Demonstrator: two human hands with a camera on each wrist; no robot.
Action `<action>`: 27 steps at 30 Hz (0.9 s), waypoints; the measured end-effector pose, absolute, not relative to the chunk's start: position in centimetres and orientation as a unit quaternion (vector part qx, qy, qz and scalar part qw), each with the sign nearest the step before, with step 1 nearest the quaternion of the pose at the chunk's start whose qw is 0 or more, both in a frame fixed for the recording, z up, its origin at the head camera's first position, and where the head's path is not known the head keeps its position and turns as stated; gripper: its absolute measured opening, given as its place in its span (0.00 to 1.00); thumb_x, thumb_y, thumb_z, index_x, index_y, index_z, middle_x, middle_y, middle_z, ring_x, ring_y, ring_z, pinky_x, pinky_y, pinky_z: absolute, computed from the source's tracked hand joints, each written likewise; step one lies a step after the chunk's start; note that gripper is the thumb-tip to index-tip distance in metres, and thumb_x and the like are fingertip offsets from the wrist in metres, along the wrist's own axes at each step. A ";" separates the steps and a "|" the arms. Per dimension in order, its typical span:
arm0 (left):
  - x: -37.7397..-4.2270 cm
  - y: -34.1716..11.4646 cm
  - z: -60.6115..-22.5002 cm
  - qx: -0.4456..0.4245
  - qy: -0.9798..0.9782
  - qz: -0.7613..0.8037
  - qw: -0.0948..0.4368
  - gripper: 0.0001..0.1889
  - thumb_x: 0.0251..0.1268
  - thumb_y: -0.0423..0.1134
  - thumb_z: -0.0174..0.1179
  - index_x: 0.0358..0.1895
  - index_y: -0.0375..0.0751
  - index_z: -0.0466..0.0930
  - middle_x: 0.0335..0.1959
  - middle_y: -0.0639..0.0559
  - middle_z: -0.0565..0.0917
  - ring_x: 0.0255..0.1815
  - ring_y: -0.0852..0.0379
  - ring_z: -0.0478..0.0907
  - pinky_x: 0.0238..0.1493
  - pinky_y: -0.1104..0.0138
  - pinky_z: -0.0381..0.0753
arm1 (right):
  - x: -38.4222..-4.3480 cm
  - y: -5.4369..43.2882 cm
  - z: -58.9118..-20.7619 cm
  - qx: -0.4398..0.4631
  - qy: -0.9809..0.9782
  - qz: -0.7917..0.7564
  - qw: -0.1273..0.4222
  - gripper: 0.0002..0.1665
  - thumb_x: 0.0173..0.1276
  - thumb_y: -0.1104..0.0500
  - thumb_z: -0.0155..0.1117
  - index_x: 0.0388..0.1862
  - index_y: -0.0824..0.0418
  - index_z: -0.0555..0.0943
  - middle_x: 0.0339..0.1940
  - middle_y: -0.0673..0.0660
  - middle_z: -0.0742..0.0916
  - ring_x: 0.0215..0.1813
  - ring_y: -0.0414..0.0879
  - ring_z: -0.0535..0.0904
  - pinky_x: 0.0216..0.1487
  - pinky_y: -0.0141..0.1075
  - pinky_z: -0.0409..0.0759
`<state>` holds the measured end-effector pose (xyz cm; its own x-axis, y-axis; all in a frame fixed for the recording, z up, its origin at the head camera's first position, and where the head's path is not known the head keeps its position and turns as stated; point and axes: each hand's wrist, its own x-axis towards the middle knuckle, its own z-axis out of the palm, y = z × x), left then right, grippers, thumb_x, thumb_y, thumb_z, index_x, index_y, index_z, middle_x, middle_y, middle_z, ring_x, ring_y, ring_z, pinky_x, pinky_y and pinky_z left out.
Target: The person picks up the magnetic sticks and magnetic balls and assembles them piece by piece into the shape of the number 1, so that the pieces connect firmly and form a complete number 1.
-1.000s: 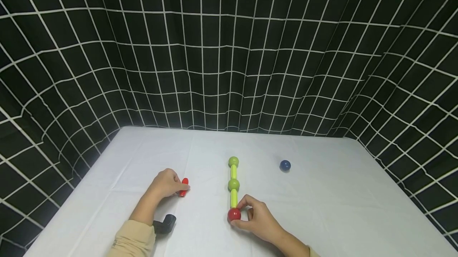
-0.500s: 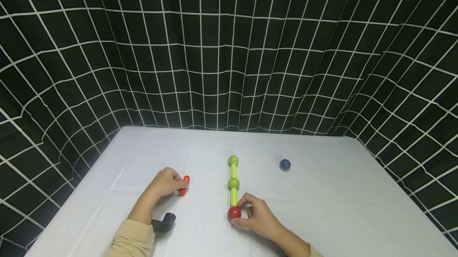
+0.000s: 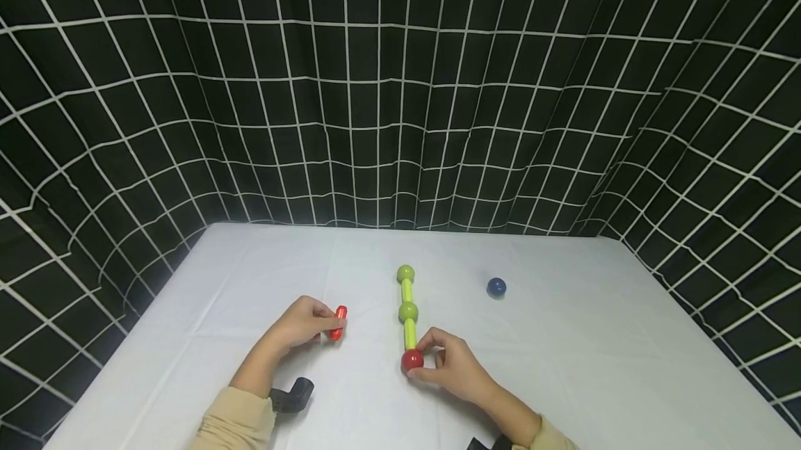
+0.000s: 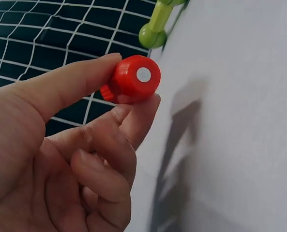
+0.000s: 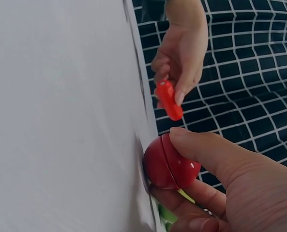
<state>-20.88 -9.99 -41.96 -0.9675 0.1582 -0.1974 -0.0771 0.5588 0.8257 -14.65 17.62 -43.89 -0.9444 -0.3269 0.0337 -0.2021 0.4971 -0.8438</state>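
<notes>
Between thumb and fingers, my left hand [image 3: 305,321] pinches a short red rod [image 3: 338,323]. In the left wrist view a pale round disc shows on the end of that rod [image 4: 136,79]. My right hand [image 3: 459,368] grips a red ball [image 3: 411,360] between thumb and index finger. The ball sits at the near end of a chain: a yellow-green rod [image 3: 409,334], a green ball [image 3: 408,311], another rod [image 3: 407,290], and a far green ball [image 3: 405,273]. A seam runs round the red ball [image 5: 165,164] in the right wrist view.
A dark blue ball [image 3: 496,288] lies alone on the white table [image 3: 582,339], to the right of the chain. Black cloth with a white grid [image 3: 400,88] stands behind and at both sides. A black wrist mount [image 3: 294,395] juts out beside the left sleeve.
My left hand has moved right with the red rod, closer to the chain. The chain's near end has shifted slightly away from me and right, so the chain now slants; my right hand still holds the red ball.
</notes>
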 end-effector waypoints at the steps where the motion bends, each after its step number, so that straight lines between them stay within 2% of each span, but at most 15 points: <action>1: -20.9 -9.9 -42.0 0.024 0.871 0.474 0.126 0.09 0.52 0.40 0.67 0.28 0.36 0.83 0.18 0.54 0.80 0.17 0.60 0.67 0.20 0.70 0.66 | -14.8 17.6 -43.8 -0.155 0.862 -0.478 0.064 0.21 0.48 0.58 0.76 0.38 0.62 0.76 0.40 0.57 0.82 0.15 0.31 0.61 0.15 0.22 0.61; 10: -20.8 -9.1 -42.3 0.064 0.839 0.515 0.165 0.12 0.53 0.42 0.67 0.31 0.34 0.83 0.15 0.55 0.76 0.15 0.62 0.66 0.18 0.72 0.65 | -16.1 17.3 -43.6 -0.169 0.871 -0.461 0.036 0.21 0.47 0.58 0.76 0.37 0.63 0.77 0.41 0.59 0.84 0.15 0.32 0.61 0.16 0.23 0.61; 20: -20.1 -7.4 -42.8 0.091 0.818 0.527 0.210 0.14 0.50 0.45 0.68 0.30 0.36 0.83 0.13 0.57 0.74 0.14 0.64 0.64 0.16 0.73 0.62 | -17.2 17.1 -43.6 -0.147 0.874 -0.462 0.034 0.19 0.48 0.59 0.75 0.37 0.62 0.77 0.41 0.59 0.84 0.16 0.33 0.62 0.17 0.24 0.62; 27: -19.7 -6.8 -42.9 0.110 0.808 0.533 0.226 0.13 0.51 0.43 0.68 0.30 0.35 0.83 0.14 0.57 0.76 0.14 0.65 0.64 0.17 0.74 0.63 | -17.5 17.0 -43.9 -0.143 0.876 -0.460 0.038 0.20 0.49 0.56 0.75 0.37 0.62 0.77 0.41 0.58 0.85 0.17 0.35 0.62 0.18 0.24 0.62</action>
<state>-19.72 -6.77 -42.91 -0.8737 0.4184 -0.2480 -0.0633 0.4078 0.9109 -17.47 17.02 -43.86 -0.9561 -0.2859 0.0642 -0.2152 0.5366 -0.8159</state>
